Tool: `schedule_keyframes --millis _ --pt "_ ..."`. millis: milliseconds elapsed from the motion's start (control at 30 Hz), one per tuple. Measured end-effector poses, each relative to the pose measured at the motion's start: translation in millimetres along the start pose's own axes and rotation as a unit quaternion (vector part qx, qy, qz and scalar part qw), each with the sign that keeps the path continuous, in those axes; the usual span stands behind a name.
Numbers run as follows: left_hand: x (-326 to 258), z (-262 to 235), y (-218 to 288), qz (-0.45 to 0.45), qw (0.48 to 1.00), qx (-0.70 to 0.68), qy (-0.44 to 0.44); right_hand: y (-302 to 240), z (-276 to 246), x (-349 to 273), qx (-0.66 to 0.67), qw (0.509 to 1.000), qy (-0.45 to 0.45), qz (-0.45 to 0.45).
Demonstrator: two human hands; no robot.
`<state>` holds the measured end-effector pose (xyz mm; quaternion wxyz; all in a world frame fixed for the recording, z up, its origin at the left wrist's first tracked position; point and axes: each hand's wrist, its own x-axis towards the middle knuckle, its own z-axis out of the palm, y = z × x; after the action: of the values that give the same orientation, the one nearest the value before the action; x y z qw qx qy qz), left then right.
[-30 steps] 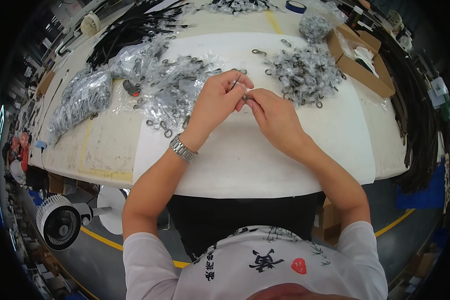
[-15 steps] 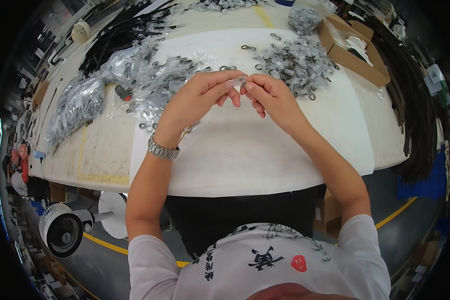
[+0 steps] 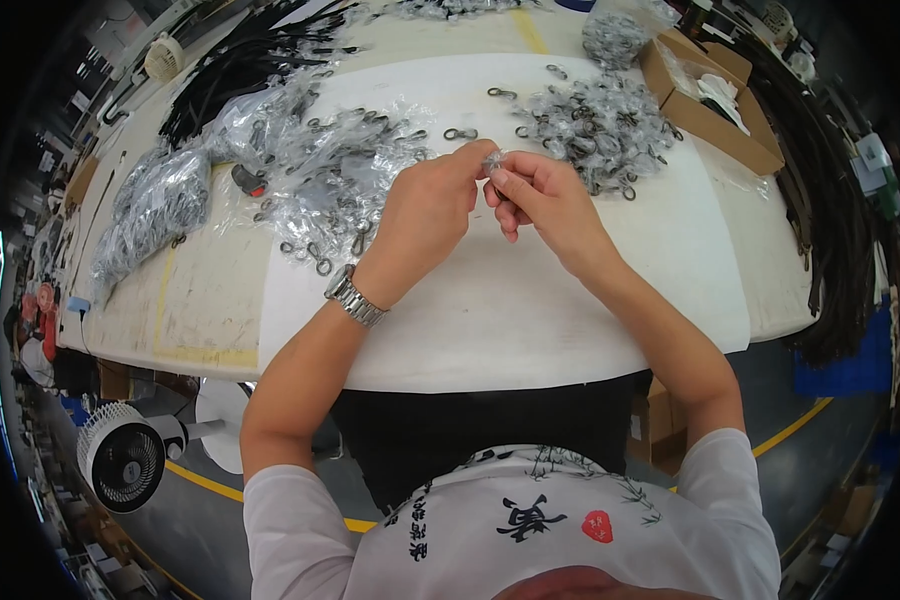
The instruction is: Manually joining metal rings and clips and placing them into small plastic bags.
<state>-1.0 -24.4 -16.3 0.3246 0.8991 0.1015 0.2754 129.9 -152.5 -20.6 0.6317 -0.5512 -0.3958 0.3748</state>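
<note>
This is a factory or workshop assembly station. A long worktop [image 3: 220, 320] carries heaps of small metal clasps in clear plastic bags [image 3: 340, 170], bundles of black straps [image 3: 240, 70] and an open cardboard box [image 3: 710, 120]. Yellow floor lines [image 3: 210, 485] and a floor fan [image 3: 120, 465] lie below.

- We see both forearms rising from the lower edge and converging over the white tabletop [image 3: 530, 320], bare below short white sleeves.
- Our left hand [image 3: 425, 215] is curled, back of the hand up, its fingertips pinched together at the meeting point above the tabletop's middle.
- A metal wristwatch [image 3: 353, 296] sits on the left wrist.
- Our right hand [image 3: 542, 198] faces the left one, thumb and forefinger pinched, the other fingers folded under.
- The fingertips of both hands touch, closed on a small clear-wrapped piece [image 3: 492, 160], too small to identify.
</note>
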Motion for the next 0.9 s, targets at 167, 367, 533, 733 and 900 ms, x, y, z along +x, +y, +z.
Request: schedule_keyframes --millis 167,367,533,733,900 --pt "14 -24 -11 -0.045 0.996 -0.038 -0.06 7 -20 6 0.222 0.974 0.029 0.021" --pt "11 -51 -68 -0.004 0.933 0.351 0.079 -22 -50 16 0.453 0.877 0.161 0.018" --pt "10 -41 -90 -0.046 0.924 0.379 0.017 8 -18 10 0.325 0.936 0.019 0.137" --pt "22 -37 -40 -0.047 0.969 0.22 0.101 17 -20 9 0.153 0.978 0.016 0.143" --pt "21 -41 -41 -0.023 0.973 0.181 0.144 24 -14 10 0.134 0.979 0.026 0.152"
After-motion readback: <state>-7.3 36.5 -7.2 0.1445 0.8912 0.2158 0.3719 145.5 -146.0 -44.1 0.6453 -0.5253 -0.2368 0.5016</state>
